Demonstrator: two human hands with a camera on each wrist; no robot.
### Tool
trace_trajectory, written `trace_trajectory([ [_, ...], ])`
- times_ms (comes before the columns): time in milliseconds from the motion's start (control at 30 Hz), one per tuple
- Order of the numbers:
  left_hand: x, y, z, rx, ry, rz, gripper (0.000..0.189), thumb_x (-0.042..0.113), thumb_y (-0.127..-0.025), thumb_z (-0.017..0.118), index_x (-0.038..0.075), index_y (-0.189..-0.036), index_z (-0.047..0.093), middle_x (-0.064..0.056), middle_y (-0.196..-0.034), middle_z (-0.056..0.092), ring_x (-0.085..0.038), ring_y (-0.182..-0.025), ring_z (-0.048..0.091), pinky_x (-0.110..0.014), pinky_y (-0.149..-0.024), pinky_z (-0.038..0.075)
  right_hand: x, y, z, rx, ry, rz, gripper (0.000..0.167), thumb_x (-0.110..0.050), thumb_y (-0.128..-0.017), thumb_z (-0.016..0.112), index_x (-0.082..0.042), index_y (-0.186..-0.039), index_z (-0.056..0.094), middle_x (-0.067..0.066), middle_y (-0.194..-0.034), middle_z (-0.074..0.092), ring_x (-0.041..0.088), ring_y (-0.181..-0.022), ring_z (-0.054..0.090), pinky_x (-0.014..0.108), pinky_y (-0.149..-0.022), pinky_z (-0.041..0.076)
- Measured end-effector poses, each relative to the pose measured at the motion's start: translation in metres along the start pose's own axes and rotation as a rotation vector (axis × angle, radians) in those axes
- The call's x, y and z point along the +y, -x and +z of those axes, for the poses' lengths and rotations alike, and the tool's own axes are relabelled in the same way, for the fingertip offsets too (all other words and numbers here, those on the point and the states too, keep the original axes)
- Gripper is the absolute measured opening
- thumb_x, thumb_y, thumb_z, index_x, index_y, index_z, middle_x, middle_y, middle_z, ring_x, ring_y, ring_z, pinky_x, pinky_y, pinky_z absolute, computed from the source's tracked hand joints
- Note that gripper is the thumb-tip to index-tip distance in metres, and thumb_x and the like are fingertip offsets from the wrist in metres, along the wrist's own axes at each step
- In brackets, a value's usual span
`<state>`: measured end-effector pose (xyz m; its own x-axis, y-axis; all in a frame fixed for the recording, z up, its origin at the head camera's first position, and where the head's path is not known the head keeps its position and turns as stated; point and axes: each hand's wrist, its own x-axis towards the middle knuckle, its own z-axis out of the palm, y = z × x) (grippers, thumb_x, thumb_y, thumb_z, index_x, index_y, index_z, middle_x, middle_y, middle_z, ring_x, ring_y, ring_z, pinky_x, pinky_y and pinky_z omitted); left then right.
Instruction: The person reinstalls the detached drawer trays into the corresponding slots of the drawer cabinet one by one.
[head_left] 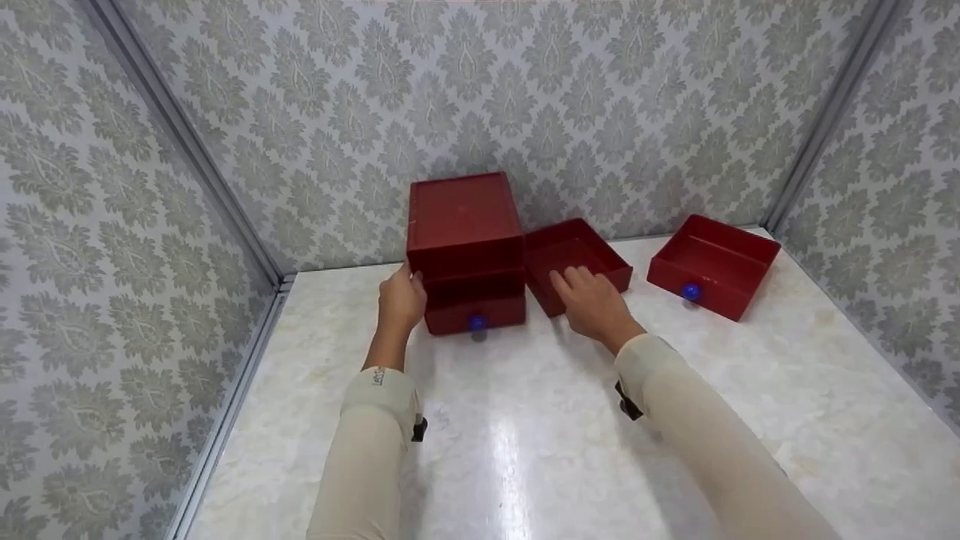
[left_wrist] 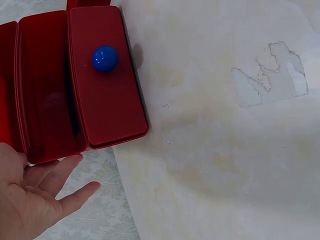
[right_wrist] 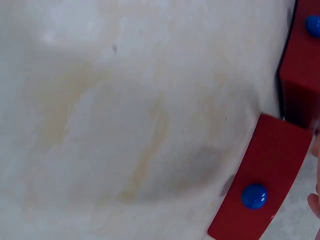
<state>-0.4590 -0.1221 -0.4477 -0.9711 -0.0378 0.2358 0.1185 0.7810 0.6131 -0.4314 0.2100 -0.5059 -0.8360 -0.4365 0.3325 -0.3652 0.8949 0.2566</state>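
Note:
A red cabinet [head_left: 465, 210] stands near the back wall, its upper compartments without drawers. Its bottom drawer [head_left: 450, 316] is in place and carries a blue knob [left_wrist: 105, 59]. At the cabinet's left side is my left hand [head_left: 401, 300]; in the left wrist view its fingers [left_wrist: 62, 175] stretch along the side wall. My right hand [head_left: 592, 304], fingers loosely bent, is over a loose red drawer [head_left: 611, 274] beside the cabinet and covers part of its front. Only fingertips [right_wrist: 314, 202] show at the right wrist view's edge, beside that drawer's front [right_wrist: 272, 155].
Another loose red drawer [head_left: 731, 289] with a blue knob sits tilted round at the right back. Patterned walls [head_left: 480, 97] enclose the glossy marbled table [head_left: 465, 450] at the back and both sides. Metal profiles [head_left: 225, 420] run along the left edge and corners.

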Motion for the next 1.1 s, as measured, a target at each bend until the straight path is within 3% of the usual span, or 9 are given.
trace_trajectory([
  [133,0.002,0.0,0.003,-0.004,0.0,-0.008,0.041,0.023,-0.11,0.041,0.009,-0.146,0.054,-0.019,-0.135,0.066,-0.037,-0.125,0.063,-0.054,-0.1,0.051,0.013,0.007,0.006,-0.198,-0.051,0.093,0.077,-0.034,-0.097,0.068,-0.018,-0.161,0.029,0.018,-0.162,0.031,0.042,-0.15,0.026,0.064,-0.114,0.035],
  [233,0.004,0.001,0.006,-0.007,0.003,-0.01,0.042,0.023,-0.11,0.041,0.01,-0.148,0.053,-0.019,-0.136,0.066,-0.037,-0.125,0.063,-0.055,-0.1,0.051,0.018,0.015,0.013,-0.282,-0.068,0.139,0.089,-0.048,-0.095,0.069,-0.026,-0.165,0.018,0.018,-0.171,0.011,0.051,-0.155,0.007,0.075,-0.117,0.018],
  [333,0.005,0.001,0.007,-0.005,0.005,-0.013,0.043,0.023,-0.11,0.041,0.011,-0.15,0.051,-0.02,-0.136,0.065,-0.037,-0.126,0.063,-0.055,-0.101,0.051,0.022,0.022,0.022,-0.318,-0.075,0.147,0.094,-0.056,-0.094,0.065,-0.029,-0.166,0.011,0.018,-0.172,0.007,0.054,-0.155,0.007,0.081,-0.114,0.009],
  [467,0.006,0.001,0.007,-0.007,0.002,-0.017,0.042,0.023,-0.11,0.04,0.011,-0.149,0.051,-0.02,-0.136,0.065,-0.037,-0.126,0.063,-0.054,-0.101,0.051,0.023,0.026,0.029,-0.311,-0.08,0.121,0.09,-0.055,-0.097,0.063,-0.026,-0.166,0.012,0.02,-0.169,0.02,0.05,-0.155,0.012,0.08,-0.115,0.005],
  [600,0.006,0.0,0.005,-0.002,-0.001,-0.012,0.041,0.023,-0.11,0.04,0.011,-0.146,0.054,-0.019,-0.135,0.066,-0.038,-0.125,0.063,-0.055,-0.1,0.051,0.021,0.025,0.031,-0.25,-0.054,0.036,0.083,-0.05,-0.097,0.065,-0.026,-0.164,0.022,0.02,-0.153,0.044,0.043,-0.149,0.032,0.077,-0.117,0.01],
  [700,0.004,0.0,0.004,0.005,-0.004,-0.014,0.041,0.023,-0.11,0.04,0.011,-0.147,0.053,-0.019,-0.135,0.066,-0.037,-0.124,0.064,-0.055,-0.1,0.052,0.018,0.027,0.032,-0.212,-0.046,-0.027,0.084,-0.048,-0.096,0.068,-0.027,-0.164,0.022,0.017,-0.145,0.05,0.04,-0.138,0.044,0.076,-0.116,0.017],
  [800,0.003,0.0,0.003,0.001,-0.011,-0.009,0.043,0.023,-0.11,0.04,0.011,-0.15,0.05,-0.019,-0.135,0.066,-0.038,-0.123,0.064,-0.055,-0.099,0.052,0.014,0.03,0.033,-0.19,-0.006,-0.058,0.087,-0.042,-0.097,0.069,-0.026,-0.165,0.016,0.014,-0.145,0.049,0.038,-0.133,0.047,0.073,-0.114,0.027],
  [900,0.003,0.001,0.002,0.004,-0.018,-0.006,0.043,0.022,-0.11,0.039,0.01,-0.15,0.05,-0.019,-0.136,0.066,-0.038,-0.123,0.065,-0.055,-0.098,0.052,0.012,0.031,0.034,-0.173,0.066,-0.08,0.091,-0.024,-0.097,0.072,-0.023,-0.166,0.012,0.014,-0.146,0.049,0.038,-0.131,0.049,0.069,-0.11,0.038],
  [1100,0.001,0.0,0.0,0.002,-0.024,-0.008,0.042,0.022,-0.11,0.04,0.007,-0.148,0.052,-0.018,-0.135,0.066,-0.037,-0.123,0.065,-0.054,-0.098,0.053,0.01,0.032,0.036,-0.214,0.174,-0.115,0.106,-0.002,-0.09,0.075,-0.019,-0.166,0.003,0.014,-0.162,0.037,0.042,-0.141,0.046,0.068,-0.108,0.04],
])
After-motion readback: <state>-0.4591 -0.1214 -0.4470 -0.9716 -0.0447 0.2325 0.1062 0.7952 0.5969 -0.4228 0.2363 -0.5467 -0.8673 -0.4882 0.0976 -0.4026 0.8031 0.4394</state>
